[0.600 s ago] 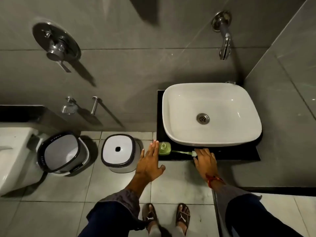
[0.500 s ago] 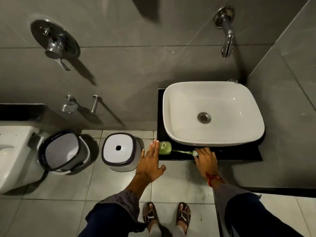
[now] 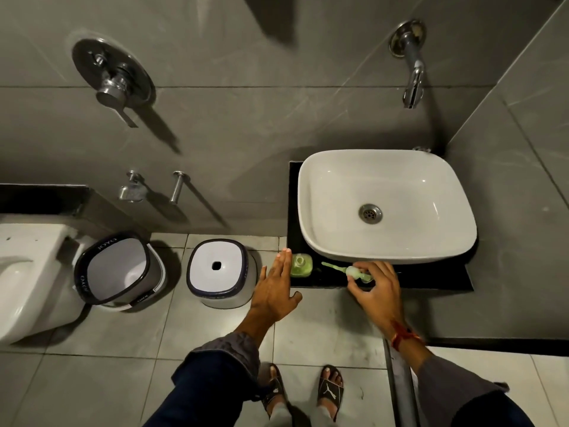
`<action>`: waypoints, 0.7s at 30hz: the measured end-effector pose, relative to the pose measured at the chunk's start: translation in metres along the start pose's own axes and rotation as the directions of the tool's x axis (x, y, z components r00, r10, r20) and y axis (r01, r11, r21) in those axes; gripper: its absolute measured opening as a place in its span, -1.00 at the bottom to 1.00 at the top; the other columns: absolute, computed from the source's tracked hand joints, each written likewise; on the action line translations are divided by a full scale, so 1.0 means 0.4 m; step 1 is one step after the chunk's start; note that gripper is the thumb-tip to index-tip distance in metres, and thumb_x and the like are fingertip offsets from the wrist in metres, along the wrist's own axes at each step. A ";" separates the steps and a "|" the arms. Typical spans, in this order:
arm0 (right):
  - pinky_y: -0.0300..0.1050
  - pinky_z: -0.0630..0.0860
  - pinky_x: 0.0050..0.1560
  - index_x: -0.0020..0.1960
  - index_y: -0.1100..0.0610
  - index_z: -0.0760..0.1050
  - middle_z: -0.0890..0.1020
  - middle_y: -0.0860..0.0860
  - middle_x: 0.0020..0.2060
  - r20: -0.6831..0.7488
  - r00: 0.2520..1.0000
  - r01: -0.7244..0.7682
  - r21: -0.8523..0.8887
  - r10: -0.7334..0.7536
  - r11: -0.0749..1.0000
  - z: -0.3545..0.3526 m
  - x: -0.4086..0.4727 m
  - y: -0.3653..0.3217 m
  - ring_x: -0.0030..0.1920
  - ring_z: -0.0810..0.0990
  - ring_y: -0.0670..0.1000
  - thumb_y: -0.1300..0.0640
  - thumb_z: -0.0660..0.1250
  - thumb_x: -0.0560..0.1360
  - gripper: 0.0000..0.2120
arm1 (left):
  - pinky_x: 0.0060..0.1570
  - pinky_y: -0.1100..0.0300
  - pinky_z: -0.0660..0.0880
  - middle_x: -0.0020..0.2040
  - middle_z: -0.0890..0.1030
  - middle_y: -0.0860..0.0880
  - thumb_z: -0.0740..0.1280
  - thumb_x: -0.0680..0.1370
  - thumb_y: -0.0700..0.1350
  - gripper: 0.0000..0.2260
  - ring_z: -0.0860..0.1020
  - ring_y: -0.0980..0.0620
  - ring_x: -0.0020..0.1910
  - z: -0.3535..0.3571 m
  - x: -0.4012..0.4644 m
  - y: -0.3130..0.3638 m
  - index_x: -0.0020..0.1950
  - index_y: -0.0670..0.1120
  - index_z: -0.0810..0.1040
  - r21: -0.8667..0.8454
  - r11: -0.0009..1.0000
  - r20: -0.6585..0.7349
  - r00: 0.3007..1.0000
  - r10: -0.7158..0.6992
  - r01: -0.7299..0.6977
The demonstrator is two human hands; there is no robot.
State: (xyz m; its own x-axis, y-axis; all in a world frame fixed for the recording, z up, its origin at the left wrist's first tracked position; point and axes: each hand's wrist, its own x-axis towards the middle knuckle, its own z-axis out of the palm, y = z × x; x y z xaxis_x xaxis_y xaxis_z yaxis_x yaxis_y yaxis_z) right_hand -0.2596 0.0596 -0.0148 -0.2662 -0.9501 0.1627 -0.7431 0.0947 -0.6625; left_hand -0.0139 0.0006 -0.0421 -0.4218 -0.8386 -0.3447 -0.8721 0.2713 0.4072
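Fingers of right hand (image 3: 378, 291) curled, pinching pump head (image 3: 353, 271); left hand (image 3: 274, 291) fingers straight, beside green bottle (image 3: 301, 265).

Green bottle (image 3: 301, 265), green pump (image 3: 353, 271), white basin (image 3: 335, 192)

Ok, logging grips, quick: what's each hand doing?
Left hand: open, holding nothing.
Right hand: pinching the green pump head.

Glossy white ceramic basin (image 3: 431, 251), chrome spout (image 3: 412, 84)
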 end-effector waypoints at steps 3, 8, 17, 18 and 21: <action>-0.27 0.44 -0.02 -0.04 -0.02 0.55 0.57 -0.16 -0.16 -0.026 0.998 0.063 0.125 -0.061 0.990 -0.023 0.027 -0.083 -0.07 0.50 -0.07 0.07 0.50 0.39 -0.81 | 0.59 -0.16 -0.03 0.67 -0.17 -0.02 0.31 0.54 0.15 -0.06 -0.10 -0.06 0.65 -0.014 -0.004 -0.002 0.63 -0.05 -0.30 0.002 1.000 -0.019 1.000 -0.003 0.003; -0.29 0.41 -0.09 -0.07 0.04 0.55 0.58 -0.11 -0.18 -0.018 0.994 0.107 0.132 -0.106 0.985 -0.006 0.055 -0.194 -0.09 0.46 -0.07 0.10 0.50 0.40 -0.83 | 0.58 -0.17 0.00 0.67 -0.17 -0.03 0.29 0.55 0.16 -0.08 -0.09 -0.07 0.65 -0.037 -0.017 -0.024 0.63 -0.07 -0.29 0.022 1.000 -0.050 0.999 -0.007 0.008; -0.22 0.46 -0.08 -0.03 0.10 0.58 0.60 -0.03 -0.13 0.092 0.988 0.125 0.008 -0.125 0.992 0.005 0.062 -0.214 -0.05 0.45 -0.06 0.09 0.48 0.43 -0.83 | 0.57 -0.12 -0.08 0.67 -0.15 -0.02 0.33 0.54 0.15 -0.06 -0.08 -0.06 0.65 -0.014 -0.025 0.000 0.63 -0.04 -0.29 -0.034 0.999 -0.068 0.998 -0.004 0.002; -0.20 0.47 -0.07 -0.02 0.10 0.58 0.60 -0.03 -0.12 0.112 0.984 0.137 -0.005 -0.136 0.991 0.011 0.072 -0.223 -0.04 0.46 -0.05 0.08 0.47 0.43 -0.83 | 0.57 -0.12 -0.08 0.68 -0.15 -0.01 0.34 0.54 0.14 -0.06 -0.08 -0.06 0.65 -0.015 -0.024 0.000 0.63 -0.03 -0.29 -0.035 0.999 -0.073 0.997 -0.008 0.006; -0.17 0.49 -0.07 0.01 0.10 0.57 0.60 -0.02 -0.10 0.177 0.970 0.179 -0.054 -0.167 0.982 0.040 0.099 -0.254 -0.01 0.47 -0.02 0.06 0.45 0.44 -0.81 | 0.58 -0.13 -0.07 0.68 -0.14 -0.01 0.34 0.55 0.14 -0.06 -0.07 -0.05 0.65 -0.020 -0.021 -0.001 0.63 -0.04 -0.28 -0.024 1.000 -0.089 0.996 -0.010 0.008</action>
State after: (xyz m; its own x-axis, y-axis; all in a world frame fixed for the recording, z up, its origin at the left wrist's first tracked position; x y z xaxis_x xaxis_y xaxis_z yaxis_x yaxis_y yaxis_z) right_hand -0.1849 0.0078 0.0473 -0.0251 -0.9900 0.1392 -0.8110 -0.0613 -0.5818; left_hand -0.0080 0.0037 -0.0327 -0.3896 -0.8799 -0.2722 -0.8691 0.2533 0.4248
